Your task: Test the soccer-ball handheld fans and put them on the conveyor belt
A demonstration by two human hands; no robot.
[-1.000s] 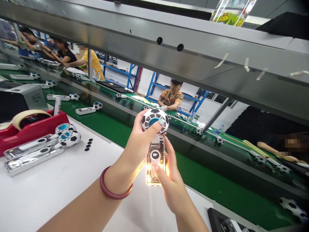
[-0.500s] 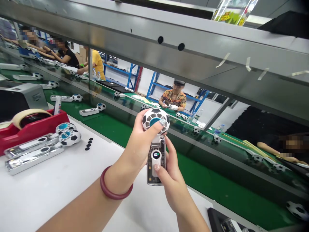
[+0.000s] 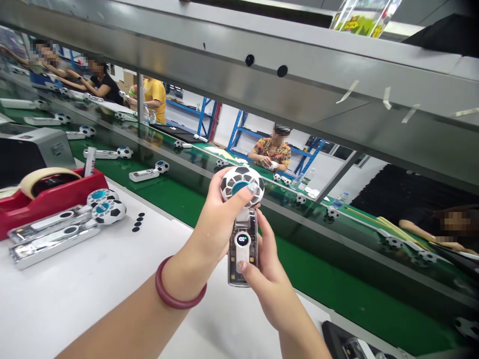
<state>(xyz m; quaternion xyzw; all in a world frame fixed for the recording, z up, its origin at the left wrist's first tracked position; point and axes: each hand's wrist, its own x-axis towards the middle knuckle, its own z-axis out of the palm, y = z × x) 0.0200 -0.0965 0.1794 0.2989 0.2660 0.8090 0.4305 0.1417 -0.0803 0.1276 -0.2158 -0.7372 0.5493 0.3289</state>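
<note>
A handheld device (image 3: 242, 249) with a soccer-ball head and a clear body stands upright between my hands, its round display lit with "100". My left hand (image 3: 220, 214) is closed round the ball head, thumb across its blue centre. Lower down, my right hand (image 3: 264, 264) grips the clear body, thumb on the white strip below the display. Two similar devices (image 3: 56, 239) lie side by side on the white table (image 3: 142, 289) at the left, near several small black discs (image 3: 138, 222).
A red tape dispenser (image 3: 52, 199) and a grey machine (image 3: 48, 149) stand at the left. Beyond the table runs a green conveyor (image 3: 179, 199) carrying more ball-headed devices. People sit across it. A black tray (image 3: 337, 344) is at the lower right; a metal beam (image 3: 209, 65) crosses above.
Devices on the near conveyor have shifted slightly right, while those on the far line have moved left. My hands keep their hold, with the right thumb barely shifted on the white strip.
</note>
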